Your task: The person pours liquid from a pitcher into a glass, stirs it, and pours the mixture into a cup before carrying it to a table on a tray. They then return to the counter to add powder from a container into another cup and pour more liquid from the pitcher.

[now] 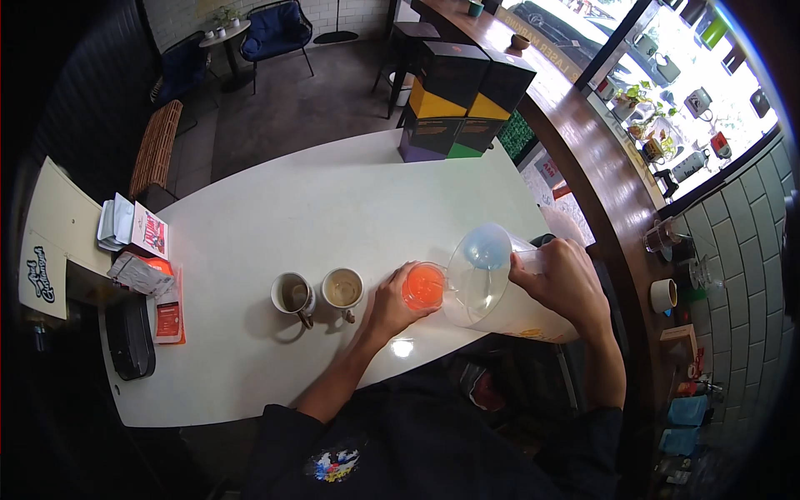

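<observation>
On the white table point(250, 200), my left hand point(390, 310) is wrapped round a glass point(423, 286) that shows bright orange-red inside. My right hand point(567, 279) grips the handle of a large clear pitcher point(479, 287), tilted on its side with its mouth towards the glass. The pitcher's rim is at the glass's right edge; whether liquid is flowing I cannot make out. Left of my left hand, two mugs stand upright side by side, the left mug point(293, 293) and the right mug point(342, 288), with their handles towards me.
Dark boxes point(450, 100) are stacked at the table's far right. Card holders point(133, 233), red packets point(169, 321) and a black tray point(131, 337) lie at the left edge. A wooden counter point(575, 108) runs along the right, with a small cup point(663, 295) on it.
</observation>
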{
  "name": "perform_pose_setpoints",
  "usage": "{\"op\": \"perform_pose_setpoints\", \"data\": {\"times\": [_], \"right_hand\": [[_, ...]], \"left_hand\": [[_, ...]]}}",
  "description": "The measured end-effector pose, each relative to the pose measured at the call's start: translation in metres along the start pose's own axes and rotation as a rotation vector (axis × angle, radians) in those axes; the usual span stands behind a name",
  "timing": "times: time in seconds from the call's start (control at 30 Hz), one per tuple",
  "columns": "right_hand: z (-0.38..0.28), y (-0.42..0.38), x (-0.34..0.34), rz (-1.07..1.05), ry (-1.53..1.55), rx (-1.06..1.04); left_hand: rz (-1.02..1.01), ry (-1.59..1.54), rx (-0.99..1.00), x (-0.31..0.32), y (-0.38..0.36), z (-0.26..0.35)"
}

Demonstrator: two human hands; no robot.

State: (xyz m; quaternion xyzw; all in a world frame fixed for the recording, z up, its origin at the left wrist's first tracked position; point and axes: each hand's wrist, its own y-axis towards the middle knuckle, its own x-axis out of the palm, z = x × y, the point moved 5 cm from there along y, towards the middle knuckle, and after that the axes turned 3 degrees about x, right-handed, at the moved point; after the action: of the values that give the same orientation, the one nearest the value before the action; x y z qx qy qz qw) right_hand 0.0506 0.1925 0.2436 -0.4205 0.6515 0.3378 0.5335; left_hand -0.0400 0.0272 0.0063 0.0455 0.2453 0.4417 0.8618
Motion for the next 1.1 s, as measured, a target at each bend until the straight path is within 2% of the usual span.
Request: {"op": "perform_pose_setpoints", "data": {"times": [1.1], "right_hand": [[0.0006,-0.0002,-0.0026,-0.003,-0.015,0.006]], "left_hand": [[0.015,0.034,0.032,0.001,-0.0003,-0.0022]]}}
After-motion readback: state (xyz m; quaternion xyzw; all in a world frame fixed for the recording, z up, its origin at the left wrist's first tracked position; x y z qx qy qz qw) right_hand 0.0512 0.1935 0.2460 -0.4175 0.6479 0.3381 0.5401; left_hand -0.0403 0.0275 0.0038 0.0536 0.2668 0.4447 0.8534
